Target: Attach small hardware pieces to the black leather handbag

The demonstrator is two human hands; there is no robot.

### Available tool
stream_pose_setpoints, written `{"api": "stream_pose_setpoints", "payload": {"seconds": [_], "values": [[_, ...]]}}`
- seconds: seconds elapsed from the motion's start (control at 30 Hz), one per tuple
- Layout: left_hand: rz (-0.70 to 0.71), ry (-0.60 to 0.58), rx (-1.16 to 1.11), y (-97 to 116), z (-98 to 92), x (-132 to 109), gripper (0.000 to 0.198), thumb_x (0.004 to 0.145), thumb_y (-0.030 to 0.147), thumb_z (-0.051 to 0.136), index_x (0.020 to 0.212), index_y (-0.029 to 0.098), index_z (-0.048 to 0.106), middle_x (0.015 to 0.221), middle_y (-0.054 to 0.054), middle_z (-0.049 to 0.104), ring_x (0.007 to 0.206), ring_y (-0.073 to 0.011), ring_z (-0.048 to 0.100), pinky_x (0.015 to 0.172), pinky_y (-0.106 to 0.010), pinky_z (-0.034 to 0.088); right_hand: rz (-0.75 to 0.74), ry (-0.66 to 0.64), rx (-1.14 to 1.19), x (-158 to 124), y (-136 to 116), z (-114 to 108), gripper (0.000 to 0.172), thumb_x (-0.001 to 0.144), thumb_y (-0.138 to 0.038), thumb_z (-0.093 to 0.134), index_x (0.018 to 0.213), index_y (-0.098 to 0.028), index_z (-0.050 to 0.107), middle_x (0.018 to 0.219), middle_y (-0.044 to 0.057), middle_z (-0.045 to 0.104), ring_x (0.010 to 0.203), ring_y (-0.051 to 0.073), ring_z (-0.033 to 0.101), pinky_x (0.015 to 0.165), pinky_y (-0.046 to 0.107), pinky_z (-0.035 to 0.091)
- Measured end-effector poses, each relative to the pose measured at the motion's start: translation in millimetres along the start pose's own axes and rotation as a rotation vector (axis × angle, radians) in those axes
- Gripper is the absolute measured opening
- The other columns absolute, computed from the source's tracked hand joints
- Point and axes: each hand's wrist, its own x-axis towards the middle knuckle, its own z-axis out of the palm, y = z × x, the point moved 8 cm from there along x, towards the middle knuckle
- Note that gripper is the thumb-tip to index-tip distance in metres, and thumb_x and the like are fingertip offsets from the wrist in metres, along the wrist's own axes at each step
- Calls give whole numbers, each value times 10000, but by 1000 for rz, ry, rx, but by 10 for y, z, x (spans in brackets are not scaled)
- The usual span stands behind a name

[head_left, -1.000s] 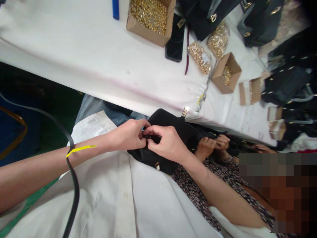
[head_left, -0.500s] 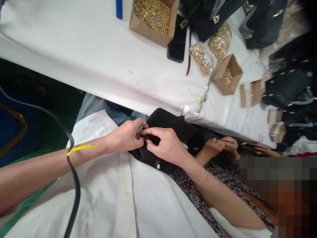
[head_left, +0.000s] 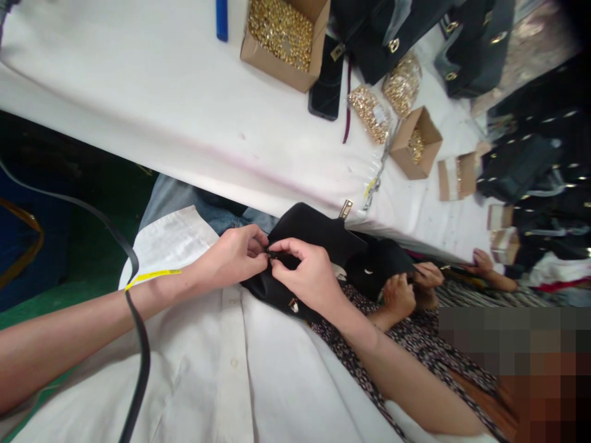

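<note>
Black bag [head_left: 305,229] sat mid-frame against the white shirt [head_left: 189,381], looked part-done: gold clasp [head_left: 346,209] and gold fitting [head_left: 294,305] already on.
Left hand [head_left: 237,252] and right hand [head_left: 311,271] had fingers pinched narrow on a small dark piece [head_left: 271,253] at the bag; too small to identify, that spot read as unfinished, remaining work unclear. Bench [head_left: 161,104] above: white cover, carton [head_left: 277,67] of gold bits top centre, phone [head_left: 325,92] just beside, two clear packets [head_left: 369,114] of gold bits, smaller carton [head_left: 406,160] to their lower right. More black bags [head_left: 475,55] crowded upper right; co-worker's hands [head_left: 399,295] on dark material right of centre; green floor [head_left: 28,320] lower left.
</note>
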Motion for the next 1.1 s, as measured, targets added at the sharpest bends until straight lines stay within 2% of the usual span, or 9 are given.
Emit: {"api": "stream_pose_setpoints", "payload": {"seconds": [0.23,0.53,0.77,1.1], "values": [[1,10,-17,-34,0,20,221,821,159,681,1034,214,664,819,-11,821,749,-197,774,599,-250,494,-27,-25,-39,55,-45,-38,231,867,-129,772,1033,-257,870,1059,23,849,952,224,804,877,357,652],[19,27,16,-10,-30,10,262,793,137,663,1045,208,670,781,5,800,699,-172,717,593,-247,460,-24,-48,39,90,-52,0,268,857,-127,771,1097,-238,816,1084,23,858,974,230,830,959,372,691],[45,-23,35,11,-15,12,264,814,123,634,1064,203,657,759,22,789,686,-161,691,601,-252,458,-54,-131,57,151,-39,2,290,845,-135,790,1117,-233,814,1098,23,858,1002,225,835,990,368,693],[65,-74,120,146,-59,14,159,881,165,644,1029,216,619,698,61,728,627,-130,592,531,-253,387,-119,-133,38,261,-73,-20,293,805,-104,763,1063,-236,806,1038,5,852,926,211,821,894,327,676]]}}
